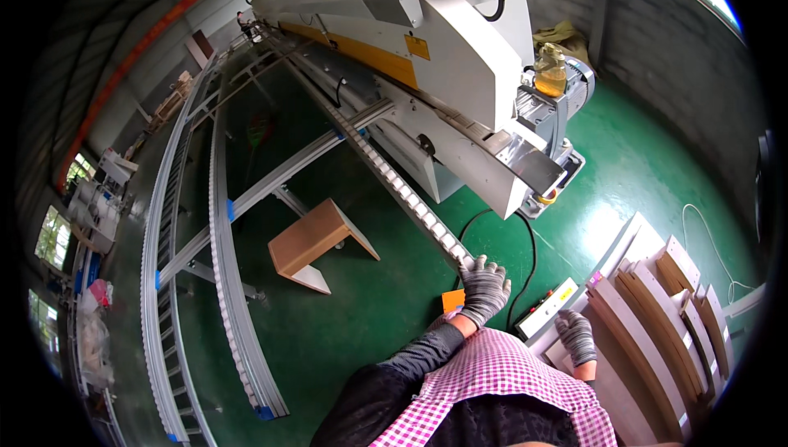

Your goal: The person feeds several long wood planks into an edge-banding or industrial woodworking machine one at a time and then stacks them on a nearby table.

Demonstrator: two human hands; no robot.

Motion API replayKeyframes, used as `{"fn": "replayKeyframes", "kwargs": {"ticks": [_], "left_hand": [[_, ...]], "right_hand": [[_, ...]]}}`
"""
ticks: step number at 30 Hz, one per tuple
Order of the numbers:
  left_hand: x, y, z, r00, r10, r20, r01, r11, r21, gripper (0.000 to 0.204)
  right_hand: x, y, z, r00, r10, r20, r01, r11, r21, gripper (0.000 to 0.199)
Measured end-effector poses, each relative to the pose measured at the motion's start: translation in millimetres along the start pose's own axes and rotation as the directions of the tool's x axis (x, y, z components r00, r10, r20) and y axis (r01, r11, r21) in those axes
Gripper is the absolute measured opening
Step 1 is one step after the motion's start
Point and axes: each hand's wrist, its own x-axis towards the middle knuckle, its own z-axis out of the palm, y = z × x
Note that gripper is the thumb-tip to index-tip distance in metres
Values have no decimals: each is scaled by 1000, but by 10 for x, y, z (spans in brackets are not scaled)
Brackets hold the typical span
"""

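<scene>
My left hand (484, 287), in a grey knit glove, rests flat on the near end of a roller rail (394, 180) that runs along a large white edge-banding machine (443, 53). It holds nothing. My right hand (577, 336), also gloved, lies fingers down on a pale board (603, 385) at the lower right, beside a stack of wood-faced panels (657, 316) standing on edge. A white control box (548, 306) with coloured buttons sits between my hands.
Long metal roller conveyor rails (217, 225) curve across the green floor at left. A small wooden stool (316, 242) stands under them. Black cables (525, 242) trail from the machine. A yellow liquid bottle (550, 73) sits on the motor. Brick wall behind.
</scene>
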Motion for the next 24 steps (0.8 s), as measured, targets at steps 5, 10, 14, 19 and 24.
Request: {"fn": "replayKeyframes", "kwargs": {"ticks": [5,10,14,19,24], "left_hand": [[-6,-31,-33,999,46,-16,-47,998,-53,33],[-19,-82,-78,997,65,-36,-67,995,-68,32],[30,-65,-20,990,136,-26,-138,989,-57,33],[90,-115,121,946,254,-201,-272,960,-67,25],[71,-145,179,929,274,-250,-289,957,-24,22]], "right_hand": [[-172,-193,133,994,81,79,-73,992,-101,29],[-408,-229,168,974,218,59,-212,972,-98,32],[-619,-151,285,966,258,30,-254,961,-109,29],[-659,-418,321,956,254,143,-206,936,-285,31],[-560,-574,436,924,247,292,-159,942,-297,30]]}}
